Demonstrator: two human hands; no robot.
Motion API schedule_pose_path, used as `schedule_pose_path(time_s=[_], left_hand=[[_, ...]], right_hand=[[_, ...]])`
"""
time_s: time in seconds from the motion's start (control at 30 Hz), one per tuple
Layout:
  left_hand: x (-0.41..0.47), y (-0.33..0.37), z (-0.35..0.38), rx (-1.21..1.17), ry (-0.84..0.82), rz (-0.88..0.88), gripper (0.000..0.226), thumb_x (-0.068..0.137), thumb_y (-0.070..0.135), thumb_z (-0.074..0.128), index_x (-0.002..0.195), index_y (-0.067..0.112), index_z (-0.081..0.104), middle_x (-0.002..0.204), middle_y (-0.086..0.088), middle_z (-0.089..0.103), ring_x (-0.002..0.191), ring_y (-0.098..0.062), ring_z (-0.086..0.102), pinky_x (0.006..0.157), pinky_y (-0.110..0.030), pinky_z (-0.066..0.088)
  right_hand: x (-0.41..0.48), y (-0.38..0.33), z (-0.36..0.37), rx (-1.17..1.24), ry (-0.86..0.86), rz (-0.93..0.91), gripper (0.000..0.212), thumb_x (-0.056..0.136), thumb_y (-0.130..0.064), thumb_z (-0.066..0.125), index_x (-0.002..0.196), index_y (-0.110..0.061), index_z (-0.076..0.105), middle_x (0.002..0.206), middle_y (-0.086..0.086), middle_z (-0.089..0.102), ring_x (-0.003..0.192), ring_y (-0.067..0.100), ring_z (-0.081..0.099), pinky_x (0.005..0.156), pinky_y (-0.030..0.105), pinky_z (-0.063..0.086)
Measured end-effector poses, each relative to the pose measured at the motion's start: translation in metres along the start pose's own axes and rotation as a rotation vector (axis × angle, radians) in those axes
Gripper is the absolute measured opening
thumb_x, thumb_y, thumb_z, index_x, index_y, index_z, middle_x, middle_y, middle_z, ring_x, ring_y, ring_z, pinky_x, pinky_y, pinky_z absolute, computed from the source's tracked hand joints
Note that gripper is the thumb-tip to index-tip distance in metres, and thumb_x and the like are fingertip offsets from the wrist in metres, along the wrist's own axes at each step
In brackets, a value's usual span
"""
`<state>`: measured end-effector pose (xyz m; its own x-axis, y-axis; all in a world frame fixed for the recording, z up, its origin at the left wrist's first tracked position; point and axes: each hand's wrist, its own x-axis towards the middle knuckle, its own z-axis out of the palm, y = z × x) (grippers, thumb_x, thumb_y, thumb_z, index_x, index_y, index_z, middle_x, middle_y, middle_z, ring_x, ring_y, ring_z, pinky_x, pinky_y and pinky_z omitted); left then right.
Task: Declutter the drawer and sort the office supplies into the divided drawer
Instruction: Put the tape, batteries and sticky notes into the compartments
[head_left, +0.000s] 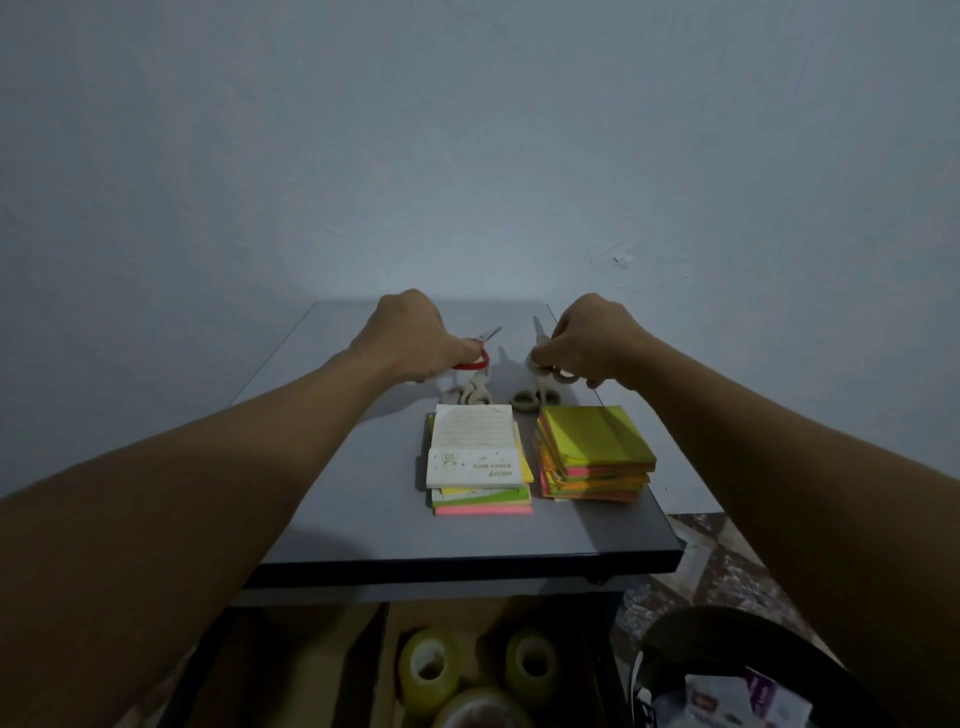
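While the sorting looks only partly done, some order shows: three rolls of clear yellowish tape (431, 670) already sit in the brown divided drawer (457, 613) below the flat grey counter (363, 493). The left hand (410, 338) is curled round a pair of red-handled scissors (470, 359) at the counter's far end, and the right hand (592, 338) pinches a pair of cream-handled scissors (550, 366) by a loop. Two more cream scissors (535, 399) lie just beneath them. Nearer sit two stacks of neon sticky notes, one topped by a white lined pad (478, 457), the other by a yellow-green pad (595, 447). All of these probably have yet to go into compartments. A bare blue-grey wall (467, 156) stands behind, patterned floor (727, 561) lies to the right, and a dark round bin (675, 639) holds packets.
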<state>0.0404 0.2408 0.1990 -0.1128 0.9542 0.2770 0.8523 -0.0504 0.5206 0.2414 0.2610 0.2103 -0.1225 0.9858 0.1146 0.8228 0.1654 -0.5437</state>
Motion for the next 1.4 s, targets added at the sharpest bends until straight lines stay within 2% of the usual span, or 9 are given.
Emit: schedule_pose_path(time_s=[0.17, 0.33, 0.57, 0.73, 0.83, 0.93, 1.07, 1.23, 1.4], left_hand=[[-0.031, -0.008, -0.036, -0.067, 0.101, -0.008, 0.042, 0.072, 0.052, 0.079, 0.077, 0.011, 0.075, 0.071, -0.004, 0.07, 0.061, -0.015, 0.064, 0.057, -0.026, 0.05], [-0.082, -0.022, -0.079, -0.124, 0.13, -0.015, 0.032, 0.07, 0.05, 0.078, 0.076, 0.019, 0.076, 0.077, 0.001, 0.073, 0.069, -0.018, 0.069, 0.069, -0.04, 0.062], [-0.174, -0.04, -0.113, -0.182, 0.148, -0.01, 0.045, 0.056, 0.061, 0.07, 0.079, 0.023, 0.076, 0.065, 0.006, 0.07, 0.06, -0.013, 0.067, 0.062, -0.041, 0.062], [-0.232, -0.062, -0.108, -0.23, 0.13, -0.027, 0.02, 0.068, 0.039, 0.083, 0.076, 0.022, 0.075, 0.052, 0.009, 0.062, 0.048, -0.001, 0.054, 0.045, -0.014, 0.042], [-0.262, -0.079, -0.095, -0.224, 0.129, -0.036, 0.016, 0.065, 0.034, 0.085, 0.07, 0.024, 0.074, 0.054, 0.008, 0.063, 0.049, -0.003, 0.054, 0.044, -0.012, 0.039], [-0.287, -0.094, -0.082, -0.258, 0.129, -0.021, 0.026, 0.055, 0.046, 0.075, 0.068, 0.023, 0.074, 0.063, 0.009, 0.065, 0.051, -0.009, 0.055, 0.044, -0.016, 0.04], [-0.311, -0.107, -0.065, -0.267, 0.126, -0.06, 0.014, 0.06, 0.032, 0.081, 0.068, 0.024, 0.074, 0.064, 0.005, 0.062, 0.056, -0.006, 0.056, 0.048, -0.012, 0.041], [-0.327, -0.118, -0.052, -0.161, 0.112, -0.011, 0.034, 0.056, 0.052, 0.065, 0.082, 0.031, 0.072, 0.079, 0.011, 0.063, 0.077, -0.005, 0.059, 0.061, -0.011, 0.046], [-0.333, -0.119, -0.047, -0.158, 0.084, -0.04, 0.02, 0.062, 0.034, 0.08, 0.079, 0.034, 0.07, 0.082, 0.011, 0.062, 0.078, 0.001, 0.058, 0.061, -0.012, 0.047]], right_hand=[[-0.028, -0.015, -0.021, 0.05, 0.02, -0.049, 0.025, 0.076, -0.023, 0.076, 0.084, 0.001, 0.076, 0.073, 0.01, 0.073, 0.059, 0.018, 0.063, 0.052, 0.025, 0.057], [-0.073, -0.034, -0.03, 0.145, -0.001, -0.102, 0.019, 0.078, -0.023, 0.075, 0.079, -0.004, 0.075, 0.065, 0.006, 0.069, 0.051, 0.014, 0.057, 0.048, 0.024, 0.052], [-0.14, -0.052, -0.015, 0.228, -0.038, -0.161, 0.013, 0.076, -0.024, 0.075, 0.078, -0.011, 0.074, 0.073, 0.009, 0.073, 0.06, 0.021, 0.064, 0.054, 0.032, 0.055], [-0.18, -0.052, -0.003, 0.245, -0.025, -0.17, 0.01, 0.075, -0.025, 0.073, 0.081, -0.017, 0.074, 0.074, 0.003, 0.073, 0.064, 0.02, 0.068, 0.059, 0.035, 0.058], [-0.198, -0.048, -0.001, 0.271, -0.027, -0.173, 0.01, 0.076, -0.026, 0.073, 0.083, -0.019, 0.074, 0.073, 0.003, 0.073, 0.065, 0.021, 0.07, 0.062, 0.04, 0.059], [-0.212, -0.044, 0.001, 0.295, -0.044, -0.159, 0.007, 0.075, -0.025, 0.074, 0.079, -0.019, 0.074, 0.071, 0.003, 0.073, 0.062, 0.02, 0.068, 0.062, 0.042, 0.059], [-0.224, -0.04, 0.009, 0.284, -0.054, -0.142, 0.01, 0.073, -0.027, 0.075, 0.08, -0.021, 0.074, 0.073, -0.001, 0.073, 0.063, 0.02, 0.067, 0.06, 0.039, 0.057], [-0.233, -0.034, 0.024, 0.263, -0.09, -0.161, 0.01, 0.078, -0.025, 0.076, 0.085, -0.02, 0.073, 0.073, -0.003, 0.072, 0.054, 0.003, 0.06, 0.052, 0.019, 0.046], [-0.235, -0.034, 0.036, 0.232, -0.105, -0.182, 0.009, 0.078, -0.024, 0.076, 0.086, -0.019, 0.074, 0.074, -0.004, 0.072, 0.058, 0.001, 0.061, 0.048, 0.01, 0.042]])
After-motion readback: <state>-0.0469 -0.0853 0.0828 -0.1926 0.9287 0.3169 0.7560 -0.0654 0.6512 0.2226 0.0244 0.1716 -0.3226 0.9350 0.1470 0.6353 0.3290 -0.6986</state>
